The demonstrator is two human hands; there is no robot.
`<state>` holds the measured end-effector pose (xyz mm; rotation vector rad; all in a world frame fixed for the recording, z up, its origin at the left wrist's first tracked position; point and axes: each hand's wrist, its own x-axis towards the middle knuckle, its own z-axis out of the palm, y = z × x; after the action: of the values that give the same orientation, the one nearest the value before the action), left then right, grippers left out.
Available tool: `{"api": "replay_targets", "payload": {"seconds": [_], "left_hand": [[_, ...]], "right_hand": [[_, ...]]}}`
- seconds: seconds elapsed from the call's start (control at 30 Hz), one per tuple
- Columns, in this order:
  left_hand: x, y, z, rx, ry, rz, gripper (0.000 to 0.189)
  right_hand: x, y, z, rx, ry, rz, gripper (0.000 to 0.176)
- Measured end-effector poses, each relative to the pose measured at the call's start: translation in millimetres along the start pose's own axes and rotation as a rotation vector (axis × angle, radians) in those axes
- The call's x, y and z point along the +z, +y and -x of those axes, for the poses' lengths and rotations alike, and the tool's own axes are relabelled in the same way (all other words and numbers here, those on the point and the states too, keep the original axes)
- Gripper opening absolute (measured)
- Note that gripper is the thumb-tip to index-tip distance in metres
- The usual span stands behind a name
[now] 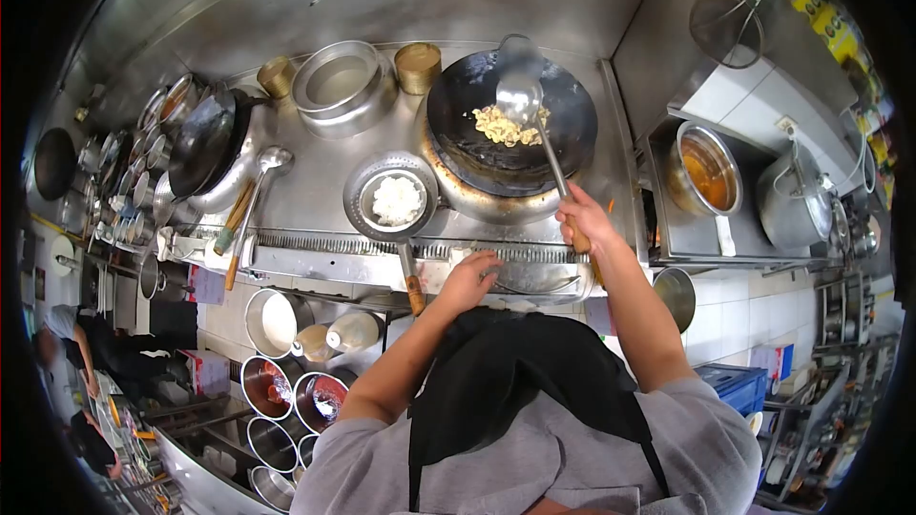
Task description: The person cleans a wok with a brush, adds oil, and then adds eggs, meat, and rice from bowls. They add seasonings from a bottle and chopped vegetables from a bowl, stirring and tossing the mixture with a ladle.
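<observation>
1. One ladle [520, 95] was the thing in hand: your right hand [579, 221] was closed around the wooden end of its long handle, and its bowl hung over the pale yellow food [506, 126].
2. That food lay in a small heap at the middle of the black wok [572, 110], which sat on the burner ring at the back of the steel range [315, 176].
3. Your left hand [469, 278] lay on the range's front ledge with its fingers bent; I could not tell whether it gripped anything there.
4. Just left of the wok, a round strainer [367, 181] held white rice [396, 198], and its wooden handle pointed toward you.
5. Farther left, a second wok [202, 138] leaned at a tilt, with a spare ladle [270, 160] lying beside it.
6. Right of the range stood a pot of orange sauce [708, 172] and a lidded pot [792, 198].
7. Below the ledge, open metal seasoning bowls [269, 386] sat in a cluster.
</observation>
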<state>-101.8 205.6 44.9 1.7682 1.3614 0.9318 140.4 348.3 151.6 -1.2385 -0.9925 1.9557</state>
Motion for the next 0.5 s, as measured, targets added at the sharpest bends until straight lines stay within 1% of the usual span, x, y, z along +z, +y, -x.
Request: {"api": "replay_targets", "payload": {"seconds": [0.07, 0.1, 0.17, 0.23, 0.3, 0.33, 0.4, 0.43, 0.5], "left_hand": [[0, 1, -3, 0.002, -0.013, 0.001, 0.030], [-3, 4, -6, 0.007, -0.002, -0.010, 0.030], [-4, 12, 3, 0.020, 0.025, -0.009, 0.027], [-2, 9, 8, 0.014, 0.039, -0.017, 0.026], [1, 9, 16, -0.062, 0.060, 0.034, 0.024], [5, 9, 20, -0.070, 0.055, 0.030, 0.024], [3, 18, 21, -0.135, -0.011, 0.034, 0.027], [0, 22, 18, -0.136, -0.003, 0.025, 0.027], [1, 31, 14, -0.234, -0.034, 0.116, 0.026]], "right_hand": [[1, -7, -14, 0.105, 0.061, -0.013, 0.073], [3, -10, -13, 0.095, 0.049, -0.011, 0.073], [5, -1, 4, -0.009, 0.034, 0.133, 0.076], [-2, 4, 9, -0.046, -0.010, 0.118, 0.078], [-8, 8, 10, 0.036, -0.065, 0.025, 0.078], [-12, 10, 8, 0.042, -0.067, 0.017, 0.078], [-15, 3, -1, 0.091, -0.039, 0.124, 0.078], [-15, 2, -2, 0.086, -0.051, 0.123, 0.078], [-10, 3, 12, -0.013, -0.053, 0.182, 0.078]]}}
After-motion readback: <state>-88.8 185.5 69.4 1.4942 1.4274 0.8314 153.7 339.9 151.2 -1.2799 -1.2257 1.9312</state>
